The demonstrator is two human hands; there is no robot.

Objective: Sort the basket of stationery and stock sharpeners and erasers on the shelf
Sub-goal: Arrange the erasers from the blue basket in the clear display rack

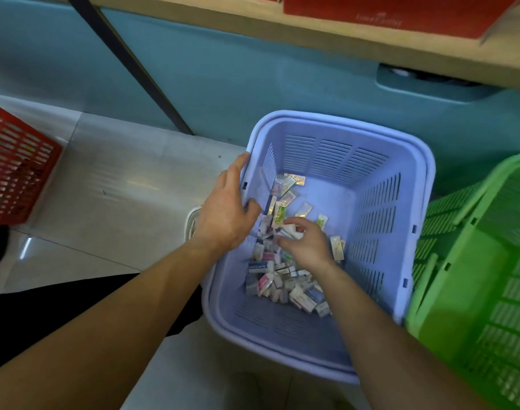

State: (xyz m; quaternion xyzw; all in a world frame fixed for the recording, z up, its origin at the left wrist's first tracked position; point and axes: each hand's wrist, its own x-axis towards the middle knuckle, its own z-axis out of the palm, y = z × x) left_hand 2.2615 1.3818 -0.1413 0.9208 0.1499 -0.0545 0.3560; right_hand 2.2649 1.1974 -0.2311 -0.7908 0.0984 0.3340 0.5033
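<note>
left hand [223,214] grips basket [341,121] rim, 9 o'clock | right hand [304,245] pinches packet [289,229] atop pile [282,279] | risk: loose neighbours snag, lift, drop

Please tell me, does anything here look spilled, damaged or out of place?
Nothing stands out. The small packs lie in a loose jumble along the left side of the lilac basket, but all are inside it; none is on the floor.

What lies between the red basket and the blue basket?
In the head view, pale floor runs from the red basket to the blue basket, where the left hand holds the rim over a white object.
</note>
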